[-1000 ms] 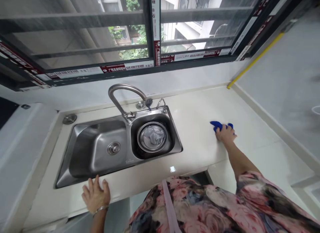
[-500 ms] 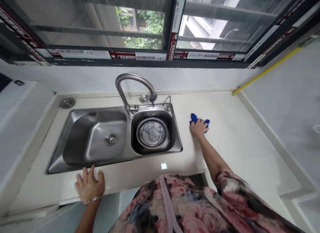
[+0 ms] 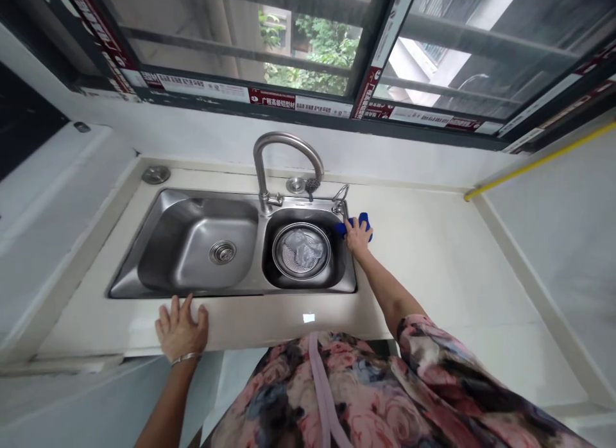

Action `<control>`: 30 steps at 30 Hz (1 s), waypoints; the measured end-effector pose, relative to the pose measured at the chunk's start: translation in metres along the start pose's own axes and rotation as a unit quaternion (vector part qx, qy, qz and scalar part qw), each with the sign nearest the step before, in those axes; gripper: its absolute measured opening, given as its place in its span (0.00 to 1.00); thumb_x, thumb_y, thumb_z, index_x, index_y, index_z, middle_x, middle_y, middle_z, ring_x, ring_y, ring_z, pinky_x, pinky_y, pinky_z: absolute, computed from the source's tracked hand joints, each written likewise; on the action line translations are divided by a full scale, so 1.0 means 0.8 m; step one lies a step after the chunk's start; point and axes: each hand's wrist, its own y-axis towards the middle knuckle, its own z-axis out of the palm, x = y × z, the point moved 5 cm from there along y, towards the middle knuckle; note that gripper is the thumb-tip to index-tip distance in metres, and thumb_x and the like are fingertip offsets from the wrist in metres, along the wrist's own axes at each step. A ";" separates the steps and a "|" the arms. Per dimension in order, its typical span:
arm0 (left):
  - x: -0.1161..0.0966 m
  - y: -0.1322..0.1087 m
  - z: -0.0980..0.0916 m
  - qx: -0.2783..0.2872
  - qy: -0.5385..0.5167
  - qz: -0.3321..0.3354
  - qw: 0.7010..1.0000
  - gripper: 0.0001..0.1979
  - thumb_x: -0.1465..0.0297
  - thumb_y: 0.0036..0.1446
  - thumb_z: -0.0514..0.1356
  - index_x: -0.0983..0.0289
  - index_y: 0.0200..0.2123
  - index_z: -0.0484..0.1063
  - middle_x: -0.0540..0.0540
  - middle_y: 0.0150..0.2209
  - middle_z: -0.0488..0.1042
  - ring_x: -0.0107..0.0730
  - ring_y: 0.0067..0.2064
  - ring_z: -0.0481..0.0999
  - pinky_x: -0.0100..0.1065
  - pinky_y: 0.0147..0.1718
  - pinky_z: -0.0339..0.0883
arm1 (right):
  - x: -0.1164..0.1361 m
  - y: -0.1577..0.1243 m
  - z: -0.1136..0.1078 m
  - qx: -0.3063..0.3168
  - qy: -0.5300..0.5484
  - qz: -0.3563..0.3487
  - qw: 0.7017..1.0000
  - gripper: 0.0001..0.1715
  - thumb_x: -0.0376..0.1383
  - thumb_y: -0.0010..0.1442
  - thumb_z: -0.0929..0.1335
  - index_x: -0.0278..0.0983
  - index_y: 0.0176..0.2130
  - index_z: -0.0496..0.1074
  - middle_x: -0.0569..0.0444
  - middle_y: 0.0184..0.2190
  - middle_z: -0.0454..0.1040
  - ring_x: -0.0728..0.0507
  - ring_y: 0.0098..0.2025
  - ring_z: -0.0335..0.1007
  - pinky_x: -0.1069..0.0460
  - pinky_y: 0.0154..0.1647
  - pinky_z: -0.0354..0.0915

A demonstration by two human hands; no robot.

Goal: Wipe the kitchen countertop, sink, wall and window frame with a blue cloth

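Note:
My right hand (image 3: 357,236) presses a blue cloth (image 3: 364,222) at the right rim of the steel double sink (image 3: 245,282), with part of the cloth over the edge of the smaller basin. Fingers spread, my left hand (image 3: 181,329) rests on the front edge of the pale countertop (image 3: 423,255), just below the larger basin, and holds nothing. A round perforated metal strainer (image 3: 282,255) sits in the smaller basin, with a crumpled clear plastic piece (image 3: 308,248) inside it.
A curved faucet (image 3: 289,137) rises behind the sink, with a small tap (image 3: 342,192) to its right. Round metal lids (image 3: 156,174) (image 3: 295,185) lie at the back. A yellow pipe (image 3: 539,162) runs along the right wall, below the window (image 3: 308,43) level.
My right hand has moved left with the blue cloth, from the countertop to the sink's right rim. My left hand stays at the counter's front edge. The view has shifted.

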 end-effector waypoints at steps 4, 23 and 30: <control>-0.003 -0.002 -0.001 -0.004 -0.007 0.007 1.000 0.33 0.55 0.71 0.49 0.70 0.68 0.70 0.69 0.74 0.60 0.61 0.77 0.49 0.61 0.74 0.44 | -0.001 -0.037 0.006 0.016 -0.047 -0.109 0.993 0.30 0.35 0.69 0.62 0.47 0.67 0.69 0.48 0.74 0.57 0.26 0.70 0.49 0.29 0.66 0.51; 0.007 -0.010 0.013 -0.061 -0.041 0.037 0.997 0.32 0.52 0.72 0.51 0.68 0.68 0.69 0.66 0.73 0.62 0.57 0.77 0.50 0.60 0.73 0.44 | -0.111 -0.294 0.039 0.045 0.017 -0.148 0.988 0.30 0.46 0.70 0.63 0.46 0.68 0.71 0.49 0.68 0.67 0.31 0.67 0.56 0.39 0.61 0.61; 0.002 -0.009 0.010 -0.038 -0.042 0.034 0.998 0.34 0.52 0.71 0.51 0.69 0.68 0.68 0.68 0.73 0.60 0.59 0.77 0.48 0.62 0.73 0.42 | -0.099 -0.251 0.044 0.040 -0.026 -0.042 0.998 0.32 0.46 0.69 0.62 0.46 0.68 0.69 0.47 0.69 0.65 0.29 0.66 0.55 0.38 0.59 0.60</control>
